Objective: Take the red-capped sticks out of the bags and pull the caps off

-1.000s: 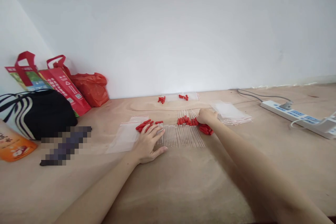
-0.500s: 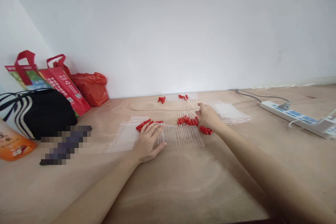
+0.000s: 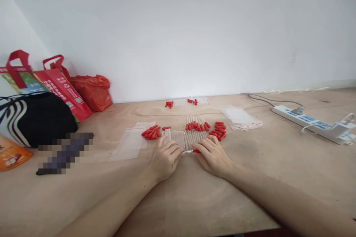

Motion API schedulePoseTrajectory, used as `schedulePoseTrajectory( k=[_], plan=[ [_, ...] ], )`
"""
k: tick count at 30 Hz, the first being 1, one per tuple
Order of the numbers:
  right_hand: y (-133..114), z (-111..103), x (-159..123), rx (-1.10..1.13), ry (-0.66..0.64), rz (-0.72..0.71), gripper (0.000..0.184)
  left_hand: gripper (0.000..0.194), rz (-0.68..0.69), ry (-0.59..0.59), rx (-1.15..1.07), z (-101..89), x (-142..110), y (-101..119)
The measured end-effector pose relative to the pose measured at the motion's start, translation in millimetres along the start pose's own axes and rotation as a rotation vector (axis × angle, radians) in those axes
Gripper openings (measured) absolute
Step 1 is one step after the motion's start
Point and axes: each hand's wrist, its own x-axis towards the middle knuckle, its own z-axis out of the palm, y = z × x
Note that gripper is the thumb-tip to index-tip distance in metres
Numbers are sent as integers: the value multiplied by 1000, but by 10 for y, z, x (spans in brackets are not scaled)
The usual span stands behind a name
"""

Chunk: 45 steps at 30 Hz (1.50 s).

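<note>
My left hand (image 3: 166, 157) is closed on the clear end of a glass dropper tube (image 3: 188, 152) held level near the table. At its other end my right hand (image 3: 213, 157) pinches a red rubber bulb (image 3: 197, 151). Whether the bulb sits fully on the tube cannot be made out. Just beyond my fingers lies a row of bare clear tubes (image 3: 180, 139). Behind that row are droppers with red bulbs (image 3: 198, 126) on them, bulb ends toward me. Loose red bulbs (image 3: 151, 132) lie beyond my left hand, and another pile of bulbs (image 3: 219, 129) lies beyond my right.
Clear zip bags (image 3: 126, 144) lie at left, with another bag stack (image 3: 240, 118) at right. Small red bulbs (image 3: 169, 104) and clear tubes rest near the wall. A power strip (image 3: 308, 120) stands right; a black bag (image 3: 41, 118) and red bags (image 3: 90, 90) stand left.
My right hand has come back toward me from the far droppers and now grips a bulb. My left hand, earlier spread over the tubes, has closed on a tube nearer me.
</note>
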Motion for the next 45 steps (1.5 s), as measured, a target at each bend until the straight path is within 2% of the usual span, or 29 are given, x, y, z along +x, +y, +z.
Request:
schedulePoseTrajectory(
  k=[4, 10, 17, 21, 23, 27, 31, 34, 40, 42, 45],
  plan=[
    [-6, -6, 17, -16, 21, 56, 15, 19, 1, 8, 7, 1, 3, -1],
    [-24, -11, 17, -31, 64, 8, 17, 17, 41, 28, 52, -20, 15, 28],
    [-27, -71, -21, -24, 39, -56, 20, 20, 75, 36, 98, -68, 18, 86],
    [55, -166, -74, 33, 11, -89, 23, 19, 79, 53, 100, -107, -29, -2],
    [146, -214, -107, 42, 18, -27, 22, 20, 25, 77, 114, -119, -79, -86],
    [323, -219, -124, 158, 95, 204, 18, 26, -139, 69, 82, -77, -135, -198],
    [417, -170, -76, 322, 173, 326, 27, 34, -243, 83, 67, 1, -80, -256],
    [508, -191, -57, 292, 205, 472, 29, 34, -236, 164, 77, 35, -38, -340],
    [769, -250, -119, 245, 218, 826, 27, 18, -219, 258, 30, 90, -30, -451],
    [839, -243, -151, 193, 193, 883, 27, 16, -215, 266, 19, 111, -23, -454],
    [924, -214, -184, 129, 127, 896, 29, 16, -182, 247, 28, 135, 0, -452]
  ],
)
